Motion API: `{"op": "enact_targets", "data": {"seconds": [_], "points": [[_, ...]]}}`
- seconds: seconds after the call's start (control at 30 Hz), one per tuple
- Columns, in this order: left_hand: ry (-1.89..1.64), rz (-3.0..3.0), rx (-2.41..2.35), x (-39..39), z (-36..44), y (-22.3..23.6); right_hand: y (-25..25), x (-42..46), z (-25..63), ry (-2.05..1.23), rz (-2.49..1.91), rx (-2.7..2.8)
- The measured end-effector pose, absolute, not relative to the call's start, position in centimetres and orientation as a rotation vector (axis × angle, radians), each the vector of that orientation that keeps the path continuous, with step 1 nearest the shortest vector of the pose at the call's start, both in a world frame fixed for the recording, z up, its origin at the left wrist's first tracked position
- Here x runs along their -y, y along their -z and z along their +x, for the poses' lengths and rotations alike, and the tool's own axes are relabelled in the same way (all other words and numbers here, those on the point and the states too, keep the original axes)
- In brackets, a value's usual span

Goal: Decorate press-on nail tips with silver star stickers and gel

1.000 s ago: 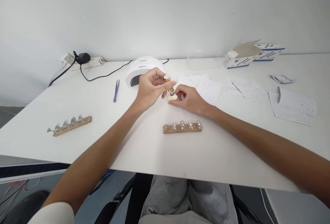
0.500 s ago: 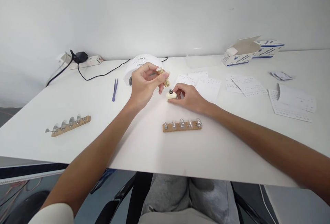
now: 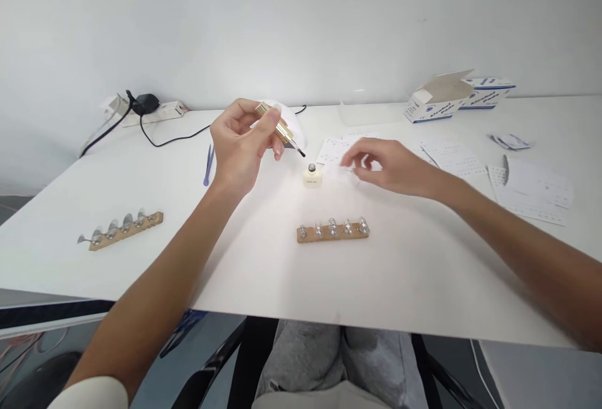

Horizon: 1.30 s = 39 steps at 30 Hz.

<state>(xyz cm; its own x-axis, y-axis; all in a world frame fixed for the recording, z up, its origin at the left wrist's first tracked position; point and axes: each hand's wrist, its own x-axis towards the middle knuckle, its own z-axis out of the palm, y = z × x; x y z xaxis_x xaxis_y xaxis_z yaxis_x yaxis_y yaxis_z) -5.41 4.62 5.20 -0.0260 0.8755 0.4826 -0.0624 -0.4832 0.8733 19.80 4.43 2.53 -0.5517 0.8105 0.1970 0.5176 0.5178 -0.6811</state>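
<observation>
My left hand point(image 3: 242, 145) grips the gold cap of a nail polish brush point(image 3: 276, 124), its dark bristle tip slanting down to the right, a little above and left of the polish bottle. The small cream polish bottle point(image 3: 312, 177) stands upright and uncapped on the white table. My right hand point(image 3: 383, 163) is in the air to the bottle's right, apart from it, fingers curled but not closed, with nothing visible in them. Nearer me lies a wooden strip point(image 3: 333, 233) bearing several clear nail tips with silver star shapes.
A second strip point(image 3: 126, 231) with nail tips lies at left, below blue tweezers point(image 3: 208, 165). Behind my left hand is a white nail lamp point(image 3: 294, 125). Printed sheets point(image 3: 454, 157) and an alcohol pad box point(image 3: 437, 100) are at right; a power strip point(image 3: 160, 113) sits back left.
My left hand has drawn the brush out of the bottle and moved up and left with it. My right hand has let go of the bottle and shifted right.
</observation>
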Motion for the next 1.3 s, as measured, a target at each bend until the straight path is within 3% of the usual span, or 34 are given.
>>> {"op": "enact_targets", "data": {"seconds": [0.13, 0.73, 1.3], "points": [[-1.562, 1.48, -0.85, -4.2, -5.2, -5.4, -3.1, -1.9, 23.1, -1.154, -1.216, 2.558], [-1.292, 1.507, -0.843, -2.4, -2.8, -3.7, 1.4, 0.3, 18.2, -0.969, -1.085, 2.229], [-1.077, 1.674, -0.857, -0.7, -1.0, -2.8, 1.4, 0.2, 18.4, -1.006, -1.054, 2.266]]}}
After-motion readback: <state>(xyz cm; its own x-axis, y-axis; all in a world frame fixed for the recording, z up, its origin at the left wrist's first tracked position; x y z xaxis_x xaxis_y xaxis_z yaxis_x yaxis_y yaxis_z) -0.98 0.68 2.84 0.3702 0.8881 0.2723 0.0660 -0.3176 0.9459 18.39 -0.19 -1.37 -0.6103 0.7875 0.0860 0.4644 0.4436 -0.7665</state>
